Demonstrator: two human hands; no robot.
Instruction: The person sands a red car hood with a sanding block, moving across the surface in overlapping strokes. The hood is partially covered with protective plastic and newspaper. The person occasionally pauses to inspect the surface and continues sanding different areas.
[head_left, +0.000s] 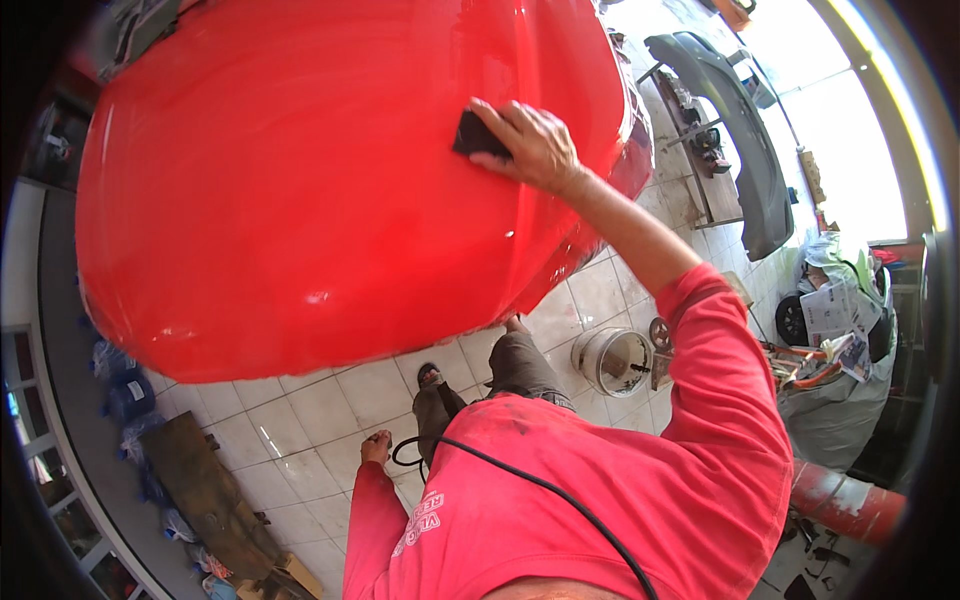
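My right hand (527, 145) reaches far forward over a glossy red car hood (300, 200). It grips a black hand sanding block (475, 138), which lies against the hood's surface near the right-hand crease. The fingers wrap over the block's top and the thumb lies along its near side, hiding part of it. Low beside my body, my left hand (376, 446) hangs away from the hood, over the tiled floor. Its fingers look loosely curled, and nothing shows in them. A black cable (540, 480) runs across my red shirt and loops close to that hand.
A white bucket (612, 362) stands on the tiles right of my legs. Farther right, a dark grey bumper (735, 140) leans by a low table (705, 170). A covered pile (845, 370) sits beyond. At left are a dark wooden board (210, 500) and plastic bottles (130, 398).
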